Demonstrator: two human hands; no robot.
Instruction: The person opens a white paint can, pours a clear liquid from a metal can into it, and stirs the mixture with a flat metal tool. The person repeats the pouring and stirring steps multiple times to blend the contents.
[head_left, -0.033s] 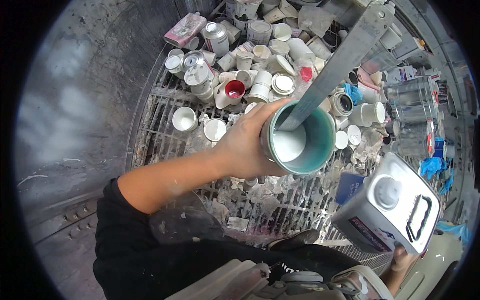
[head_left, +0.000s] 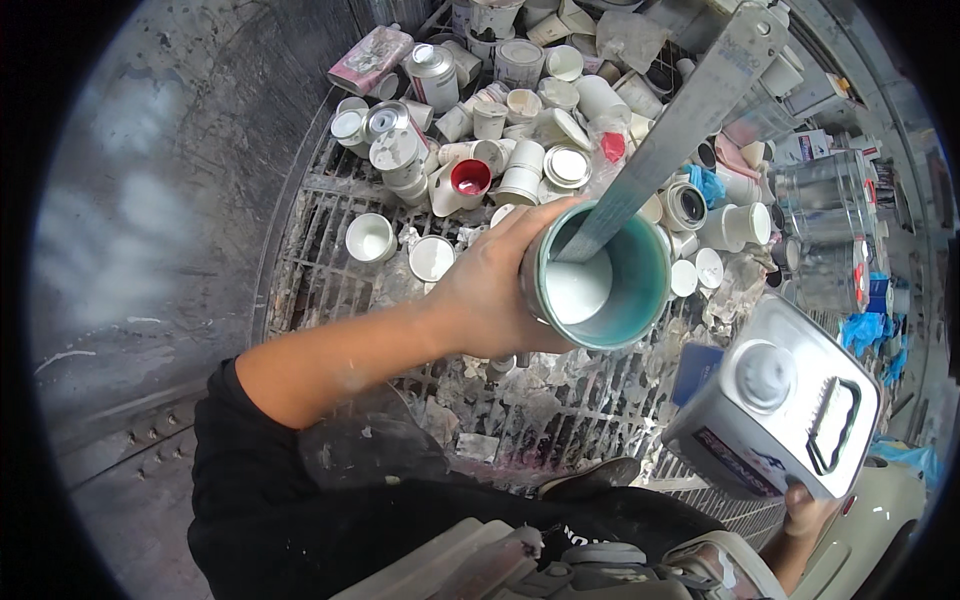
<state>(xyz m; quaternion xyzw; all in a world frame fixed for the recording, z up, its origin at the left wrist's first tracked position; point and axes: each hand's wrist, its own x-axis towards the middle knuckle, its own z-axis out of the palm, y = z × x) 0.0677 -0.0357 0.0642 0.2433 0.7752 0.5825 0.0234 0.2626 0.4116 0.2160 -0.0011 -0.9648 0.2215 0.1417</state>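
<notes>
My left hand (head_left: pixel 497 285) is wrapped round a teal-stained mixing cup (head_left: pixel 645 290) in the middle of the view. White liquid (head_left: pixel 582 292) lies at the bottom of the cup. A flat metal stirring stick (head_left: pixel 680 125) with a hole at its far end leans in the cup and rises to the upper right. At the lower right, my right hand (head_left: pixel 806 512) grips a rectangular metal can (head_left: pixel 735 400) by its lower corner; most of its fingers are hidden behind the can. The can tilts toward the cup, its round cap on and its black handle facing up. Can and cup are apart.
Beneath my hands is a paint-crusted metal grating (head_left: pixel 330 215). Many used cups, lids and a spray can (head_left: pixel 433 78) are heaped at the far side, among them a red-lined cup (head_left: pixel 470 178). A grey metal wall (head_left: pixel 170 250) curves along the left. Clear containers (head_left: pixel 825 200) stand right.
The metal can has shifted slightly up and its tilt has changed a little, with my right hand still on it. My left hand and the cup hold nearly still.
</notes>
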